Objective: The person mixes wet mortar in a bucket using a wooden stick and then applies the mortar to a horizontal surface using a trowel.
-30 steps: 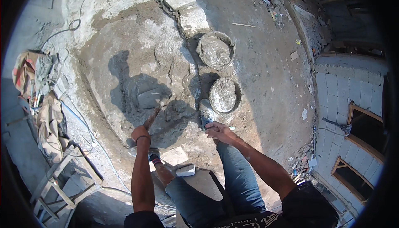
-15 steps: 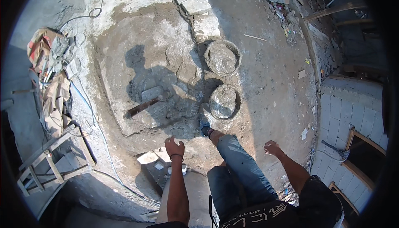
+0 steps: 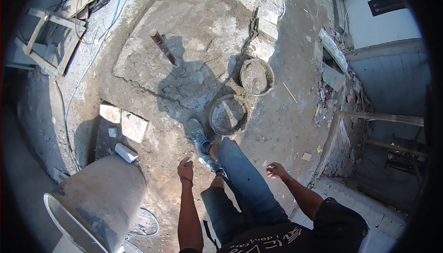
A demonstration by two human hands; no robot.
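My left hand (image 3: 186, 170) hangs beside my leg, fingers loosely bent and apart, holding nothing. My right hand (image 3: 277, 171) is held out on the other side with curled fingers; whatever is at its fingertips is too small to make out. Ahead of my feet, two round tubs, a nearer one (image 3: 220, 125) and a farther one (image 3: 253, 77), hold grey wet mortar. Left of them a brown tool handle (image 3: 162, 46) slants up from the shallow bed of wet mortar (image 3: 198, 34), its head not visible.
A large grey metal cylinder (image 3: 97, 197) lies at lower left near pale blocks (image 3: 134, 126). A wooden frame (image 3: 67, 54), hoses and paper sacks are at upper left. More blocks (image 3: 265, 29) edge the mortar bed; rubble and a pole (image 3: 383, 118) are on the right.
My left hand has let go of the tool handle, which now stands tilted in the mortar. My right hand has drawn back from my shoe. The view has turned, bringing the metal cylinder into sight.
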